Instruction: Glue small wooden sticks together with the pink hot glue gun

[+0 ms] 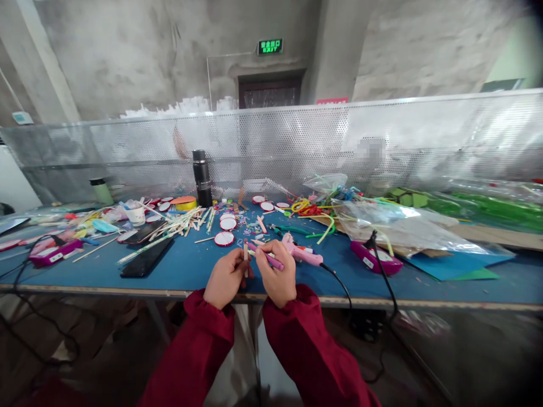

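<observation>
My left hand (pixel 224 278) is closed around a small wooden craft stick (pixel 245 252), held upright above the table's front edge. In my right hand (pixel 280 276) is a purple marker pen (pixel 274 261), its tip end pointing left toward the stick; I cannot tell whether the two touch. Just right of that hand lies a pink glue gun (pixel 303 252) with a black cord. Beyond my hands are round white discs with red rims (pixel 224 238) and green-handled pliers (pixel 292 229).
Wooden sticks (pixel 190 220), a black phone (pixel 146 259) and a black thermos (pixel 202 178) are to the left. Purple power strips (pixel 376 258) stand on both sides. Plastic bags (pixel 394 220) and colourful tubing (pixel 311 208) lie at right. A perforated metal screen (pixel 288 141) closes the back.
</observation>
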`<state>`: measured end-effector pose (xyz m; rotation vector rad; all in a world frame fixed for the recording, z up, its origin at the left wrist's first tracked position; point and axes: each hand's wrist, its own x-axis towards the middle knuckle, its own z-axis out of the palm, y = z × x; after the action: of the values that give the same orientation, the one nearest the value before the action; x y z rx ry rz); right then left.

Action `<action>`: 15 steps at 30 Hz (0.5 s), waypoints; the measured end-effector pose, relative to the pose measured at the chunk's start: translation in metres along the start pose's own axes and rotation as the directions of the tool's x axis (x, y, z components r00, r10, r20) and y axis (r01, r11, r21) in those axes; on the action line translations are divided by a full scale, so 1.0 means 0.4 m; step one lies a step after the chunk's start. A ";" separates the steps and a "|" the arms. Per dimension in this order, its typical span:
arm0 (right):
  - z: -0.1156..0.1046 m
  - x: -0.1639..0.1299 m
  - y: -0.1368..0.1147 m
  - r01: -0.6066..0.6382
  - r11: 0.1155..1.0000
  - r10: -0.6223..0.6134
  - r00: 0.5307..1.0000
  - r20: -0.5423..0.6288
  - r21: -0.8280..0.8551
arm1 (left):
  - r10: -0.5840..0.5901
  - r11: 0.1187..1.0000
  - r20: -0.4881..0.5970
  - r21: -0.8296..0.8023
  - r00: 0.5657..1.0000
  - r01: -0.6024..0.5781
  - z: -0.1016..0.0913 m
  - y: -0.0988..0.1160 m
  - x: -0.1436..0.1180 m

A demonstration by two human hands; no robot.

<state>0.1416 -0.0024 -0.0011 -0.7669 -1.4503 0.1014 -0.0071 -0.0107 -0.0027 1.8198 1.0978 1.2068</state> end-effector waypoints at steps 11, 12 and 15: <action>-0.001 0.001 -0.004 -0.006 1.000 0.007 1.000 0.006 -0.003 | 0.000 1.000 0.011 -0.005 1.000 0.000 0.000 -0.005 0.001; -0.001 0.002 -0.003 -0.006 1.000 0.006 1.000 0.002 -0.001 | -0.004 1.000 0.010 -0.006 1.000 0.004 0.000 -0.007 0.002; -0.001 0.002 -0.003 -0.005 1.000 0.005 1.000 0.008 -0.005 | 0.002 1.000 0.005 0.003 1.000 -0.002 0.000 -0.011 0.004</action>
<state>0.1415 -0.0030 0.0004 -0.7753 -1.4567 0.1043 -0.0082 -0.0074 -0.0060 1.8260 1.0958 1.2019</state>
